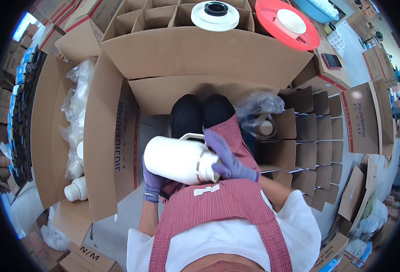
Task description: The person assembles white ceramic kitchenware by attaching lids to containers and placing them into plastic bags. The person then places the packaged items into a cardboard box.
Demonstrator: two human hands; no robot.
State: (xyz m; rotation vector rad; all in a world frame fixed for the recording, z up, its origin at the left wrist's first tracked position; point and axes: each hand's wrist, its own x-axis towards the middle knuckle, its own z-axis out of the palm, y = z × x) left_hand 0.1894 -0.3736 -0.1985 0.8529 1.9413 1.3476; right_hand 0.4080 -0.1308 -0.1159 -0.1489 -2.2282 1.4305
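A white vacuum jug [172, 159] with a side handle lies on its side across my lap. Purple-gloved, my left hand [153, 182] cups its base from the left and below; part of those fingers is hidden behind the jug. My right hand [229, 158], gloved too, is closed around the neck end at the right, near a metallic-looking band. Whether the fingers press on a lid or on the rim cannot be made out.
At my left, a carton [102, 136] holds several plastic-wrapped white jugs. A divided carton [306, 140] at my right has clear bags [259, 103] on it. Ahead, another divided carton [204, 50] bears a white disc [215, 22] with a black centre and a red basin [265, 18].
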